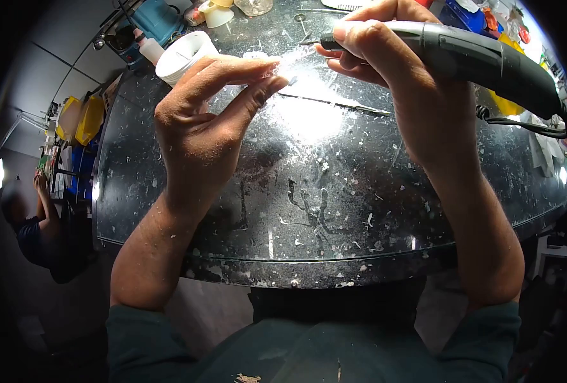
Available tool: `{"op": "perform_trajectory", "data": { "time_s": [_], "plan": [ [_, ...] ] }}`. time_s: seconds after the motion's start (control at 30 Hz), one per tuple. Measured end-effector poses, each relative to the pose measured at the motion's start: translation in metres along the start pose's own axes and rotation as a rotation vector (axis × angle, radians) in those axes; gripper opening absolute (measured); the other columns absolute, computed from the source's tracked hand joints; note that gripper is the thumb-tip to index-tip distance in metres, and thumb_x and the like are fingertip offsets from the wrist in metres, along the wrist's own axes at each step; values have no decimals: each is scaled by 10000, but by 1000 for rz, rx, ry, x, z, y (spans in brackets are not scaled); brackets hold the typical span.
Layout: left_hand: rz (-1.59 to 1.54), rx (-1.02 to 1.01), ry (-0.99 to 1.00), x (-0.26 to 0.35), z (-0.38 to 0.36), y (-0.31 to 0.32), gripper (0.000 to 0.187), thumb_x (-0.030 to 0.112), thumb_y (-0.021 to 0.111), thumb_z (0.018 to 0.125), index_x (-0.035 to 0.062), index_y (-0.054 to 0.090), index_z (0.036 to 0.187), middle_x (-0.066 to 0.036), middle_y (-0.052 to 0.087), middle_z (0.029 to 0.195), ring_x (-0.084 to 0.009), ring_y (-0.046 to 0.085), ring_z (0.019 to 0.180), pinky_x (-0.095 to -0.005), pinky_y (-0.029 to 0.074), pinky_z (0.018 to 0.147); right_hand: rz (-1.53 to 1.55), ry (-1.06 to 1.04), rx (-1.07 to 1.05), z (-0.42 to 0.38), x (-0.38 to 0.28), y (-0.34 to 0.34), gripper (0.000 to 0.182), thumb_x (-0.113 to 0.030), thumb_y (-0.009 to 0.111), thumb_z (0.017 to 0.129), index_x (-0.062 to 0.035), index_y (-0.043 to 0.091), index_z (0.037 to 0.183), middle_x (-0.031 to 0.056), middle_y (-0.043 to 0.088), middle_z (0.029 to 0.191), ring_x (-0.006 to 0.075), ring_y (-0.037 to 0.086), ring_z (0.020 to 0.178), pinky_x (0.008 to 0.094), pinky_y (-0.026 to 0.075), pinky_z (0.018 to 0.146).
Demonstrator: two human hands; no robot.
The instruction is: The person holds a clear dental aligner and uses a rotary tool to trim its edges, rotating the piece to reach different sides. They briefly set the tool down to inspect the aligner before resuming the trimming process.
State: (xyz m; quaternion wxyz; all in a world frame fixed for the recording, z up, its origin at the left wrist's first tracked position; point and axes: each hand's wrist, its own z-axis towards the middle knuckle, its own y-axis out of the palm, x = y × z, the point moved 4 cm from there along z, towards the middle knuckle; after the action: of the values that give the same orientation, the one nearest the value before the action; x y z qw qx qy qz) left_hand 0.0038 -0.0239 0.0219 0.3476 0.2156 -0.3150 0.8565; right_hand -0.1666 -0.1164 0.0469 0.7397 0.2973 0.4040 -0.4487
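My left hand [210, 112] pinches a small, clear, shiny piece [290, 64] between thumb and fingertips. Glare from the lamp washes out its shape. My right hand [405, 70] is wrapped round a black corded rotary tool [468, 54], whose tip points left toward the clear piece. Beneath both hands a thin metal carving tool [341, 101] lies on the black, speckled table [296, 210].
Left of the hands stands a white tub [184, 57], with a small white bottle [148, 48] beside it. Behind these is a blue machine [156, 22]. A black cord [529, 129] loops at the right. Another person [37, 223] works at far left.
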Motion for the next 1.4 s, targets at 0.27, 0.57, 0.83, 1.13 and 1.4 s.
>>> {"op": "perform_trajectory", "data": {
  "time_s": [0.27, 0.57, 0.83, 1.13, 1.4],
  "plan": [
    [18, 7, 39, -2, 0, 0, 201, -12, 769, 815, 38, 744, 1008, -73, 718, 956, -141, 684, 909, -263, 553, 803, 46, -1, -40, 0, 5, -4, 264, -171, 694, 927, -1, 618, 1114, 121, 682, 1019, 184, 688, 951, 296, 577, 825],
    [-36, 59, -77, -6, -1, 1, 182, -13, 753, 835, 35, 741, 1010, -78, 721, 967, -137, 684, 922, -255, 551, 819, 99, -6, -87, 4, 10, -6, 256, -161, 686, 930, -1, 617, 1118, 122, 684, 1022, 193, 693, 956, 298, 578, 833],
    [58, 33, 12, -5, 1, -2, 208, -22, 752, 833, 32, 741, 1033, -79, 723, 971, -129, 680, 907, -248, 552, 798, 147, -6, -126, -3, 13, -9, 249, -151, 679, 933, -1, 617, 1121, 122, 686, 1024, 201, 698, 961, 300, 579, 839],
    [157, 16, 114, 3, 3, -3, 227, -11, 767, 815, 55, 755, 1032, -65, 725, 958, -135, 673, 883, -251, 537, 764, 197, -9, -174, -2, 17, -12, 241, -141, 670, 936, -2, 616, 1125, 123, 688, 1028, 210, 704, 966, 301, 581, 847],
    [156, 10, 120, 3, 1, -3, 227, 5, 779, 806, 56, 757, 1026, -65, 722, 950, -137, 674, 880, -252, 537, 759, 242, -14, -212, -3, 20, -16, 234, -132, 663, 938, -2, 615, 1128, 123, 690, 1030, 217, 708, 971, 303, 582, 853]
  ]
}}
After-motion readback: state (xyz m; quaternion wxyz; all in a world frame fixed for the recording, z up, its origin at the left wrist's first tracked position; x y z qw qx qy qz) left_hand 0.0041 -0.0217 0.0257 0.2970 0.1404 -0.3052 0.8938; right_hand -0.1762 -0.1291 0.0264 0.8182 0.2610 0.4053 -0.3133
